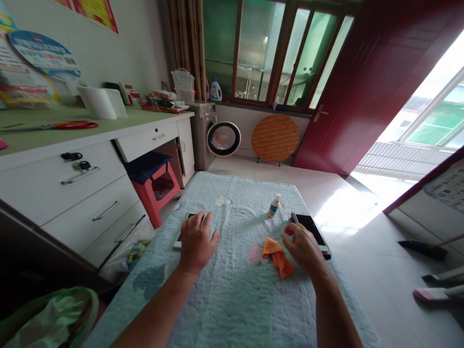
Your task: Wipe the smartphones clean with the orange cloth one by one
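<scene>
My left hand [197, 244] rests over a white smartphone [177, 241], its fingers spread and the thumb apart. Most of that phone is hidden beneath the palm. At the right edge of the covered table, my right hand [303, 244] has thumb and fingers bent together; whether anything is between them I cannot make out. It lies over a dark-screened tablet or large phone [311, 227] with a pale border. A thin grey edge [294, 217] shows just past the fingers. Left of this hand lies a crumpled orange cloth [278, 258]. Beyond it stands a small white-capped bottle [274, 206].
A pale blue quilted cover [232, 309] spreads over the table. A red stool [155, 188] stands at the left by the white drawers [90, 203]. Farther back are a washing machine with its door [224, 138] open and a round folded tabletop [275, 138]. A bin [92, 304] sits lower left.
</scene>
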